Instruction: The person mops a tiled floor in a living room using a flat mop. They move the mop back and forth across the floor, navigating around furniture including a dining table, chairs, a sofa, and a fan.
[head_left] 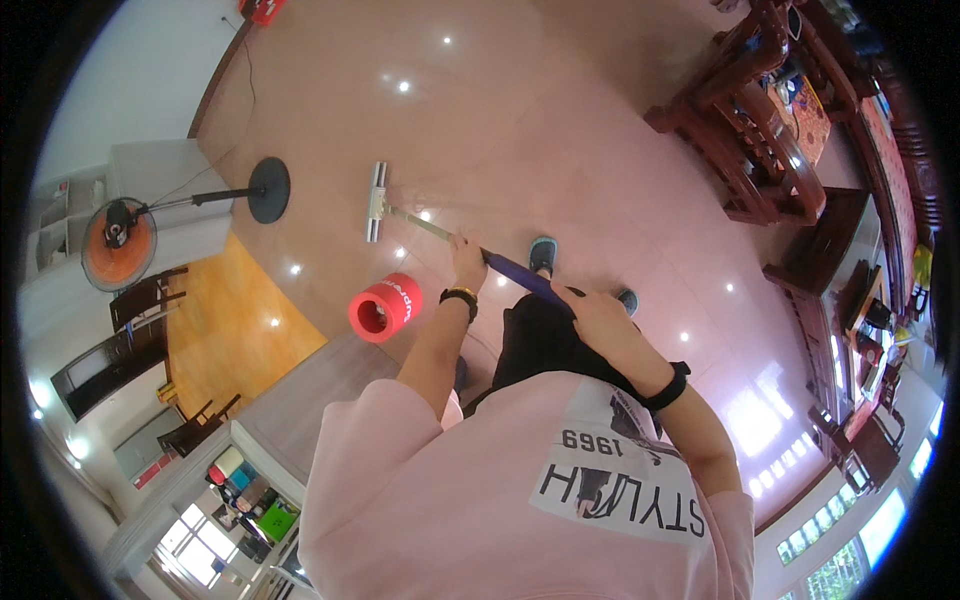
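White lettering (pixel 406 299) runs along the red cylinder (pixel 388 306) – dark capitals (pixel 622 503) and a number (pixel 593 441) stand upside down on the pink shirt (pixel 500 500).

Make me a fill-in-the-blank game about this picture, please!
1. The left hand grips the long, purple-gripped mop nearer its pale head than the ____ hand.
2. The thick, hollow cylinder on the glossy pinkish floor is coloured ____.
3. The tall, orange-faced standing fan's round base is coloured ____.

Missing words: right, red, black.
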